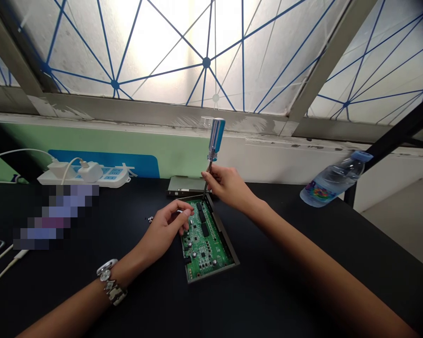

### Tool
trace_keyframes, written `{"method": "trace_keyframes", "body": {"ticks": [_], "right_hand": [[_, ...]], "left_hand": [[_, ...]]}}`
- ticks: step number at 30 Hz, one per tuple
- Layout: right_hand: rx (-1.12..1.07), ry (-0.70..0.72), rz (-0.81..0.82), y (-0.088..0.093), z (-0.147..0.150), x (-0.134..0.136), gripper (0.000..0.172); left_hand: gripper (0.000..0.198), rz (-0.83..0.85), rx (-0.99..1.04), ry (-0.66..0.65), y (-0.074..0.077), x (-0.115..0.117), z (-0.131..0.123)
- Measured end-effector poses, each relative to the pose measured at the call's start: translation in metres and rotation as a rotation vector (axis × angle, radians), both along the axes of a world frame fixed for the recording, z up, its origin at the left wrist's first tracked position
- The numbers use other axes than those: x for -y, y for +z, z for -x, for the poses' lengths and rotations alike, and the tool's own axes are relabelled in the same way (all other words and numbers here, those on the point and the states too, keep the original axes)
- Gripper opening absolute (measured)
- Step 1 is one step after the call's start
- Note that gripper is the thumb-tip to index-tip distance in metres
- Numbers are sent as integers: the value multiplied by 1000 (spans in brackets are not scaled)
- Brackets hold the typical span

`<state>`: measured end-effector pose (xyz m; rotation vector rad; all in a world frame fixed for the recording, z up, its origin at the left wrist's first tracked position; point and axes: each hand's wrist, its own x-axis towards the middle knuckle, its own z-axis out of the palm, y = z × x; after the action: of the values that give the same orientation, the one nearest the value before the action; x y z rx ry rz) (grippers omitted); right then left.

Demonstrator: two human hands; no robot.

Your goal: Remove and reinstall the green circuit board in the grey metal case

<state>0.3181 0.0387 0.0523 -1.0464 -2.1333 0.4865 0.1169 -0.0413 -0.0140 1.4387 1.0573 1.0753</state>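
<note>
A green circuit board lies in a shallow dark metal tray on the table. My right hand pinches the shaft of a screwdriver with a clear and blue striped handle. The screwdriver stands nearly upright, and its tip meets the far corner area of the board. Over the board's left edge is my left hand, its fingers loosely bent and thumb apart from the index finger. I see nothing held in it, though its palm side is partly hidden. A flat grey metal piece lies just behind the board.
A white power strip with plugs and cables stands at the back left. Below it is a blurred-out patch. Small bits lie left of my left hand. A water bottle leans at the right against a black frame bar.
</note>
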Motion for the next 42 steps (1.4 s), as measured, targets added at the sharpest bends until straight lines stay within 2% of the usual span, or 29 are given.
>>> {"method": "trace_keyframes", "body": {"ticks": [6, 9, 12, 16, 20, 26, 30, 34, 42], "right_hand": [[-6, 4, -18, 0, 1, 0, 27], [4, -1, -28, 0, 1, 0, 27], [-6, -3, -31, -2, 1, -1, 28], [-54, -12, 1, -5, 0, -3, 31], [-69, -33, 12, -6, 1, -4, 33], [-65, -63, 6, -5, 4, -4, 38], [-63, -74, 14, -1, 0, -3, 33], [-78, -21, 78, 6, -8, -2, 23], [-218, 159, 312, 13, -14, 0, 23]], "left_hand": [[15, -219, -136, 137, 11, -9, -6], [8, -369, -298, 211, 18, -21, -14], [8, -452, -436, 253, 19, -37, -26], [12, -453, -444, 241, 10, -57, -40], [12, -437, -406, 236, 2, -68, -42], [13, -451, -370, 228, -6, -69, -37], [8, -475, -395, 240, -7, -66, -37], [7, -492, -421, 248, -6, -63, -38], [13, -504, -428, 217, -6, -64, -37]]}}
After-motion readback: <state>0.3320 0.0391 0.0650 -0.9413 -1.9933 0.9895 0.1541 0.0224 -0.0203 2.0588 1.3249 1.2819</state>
